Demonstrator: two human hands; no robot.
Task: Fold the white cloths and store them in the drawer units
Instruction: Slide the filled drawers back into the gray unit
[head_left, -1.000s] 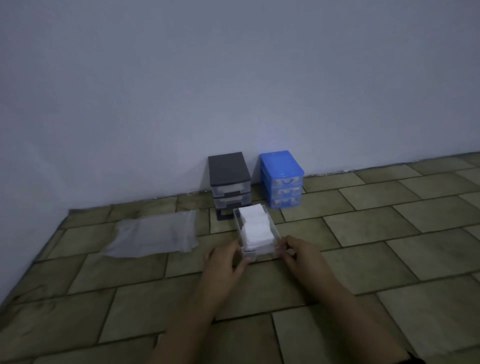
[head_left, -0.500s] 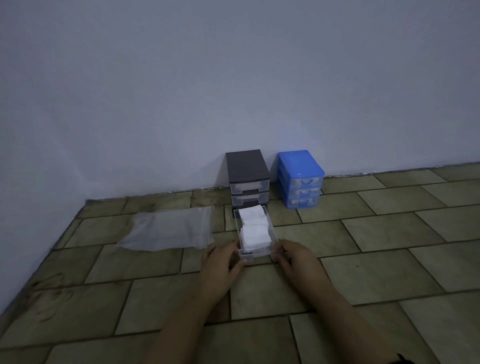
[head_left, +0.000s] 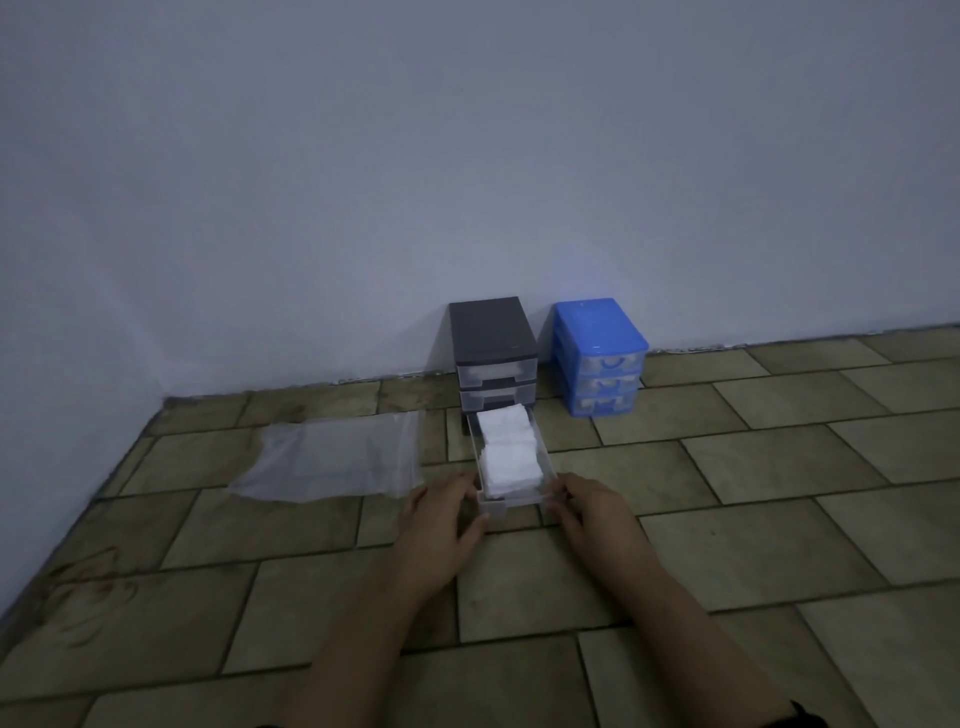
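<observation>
The clear plastic drawer (head_left: 511, 470), packed with folded white cloths (head_left: 508, 452), is being held at its front corners, its back end meeting the bottom slot of the dark grey 3-drawer unit (head_left: 492, 358). The left hand (head_left: 447, 519) and right hand (head_left: 592, 512) are gripping it with curled fingers. Storing is judged underway; a straight, level push is called for next.

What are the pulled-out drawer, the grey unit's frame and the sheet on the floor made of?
Drawer: clear, fairly glossy plastic, likely; the folded white cloths show through its walls. Grey unit: opaque dark plastic, matte-looking top, probably moulded. Sheet: thin translucent plastic film, it seems; floor tiles show faintly through it. Dim light leaves the finish uncertain.
</observation>
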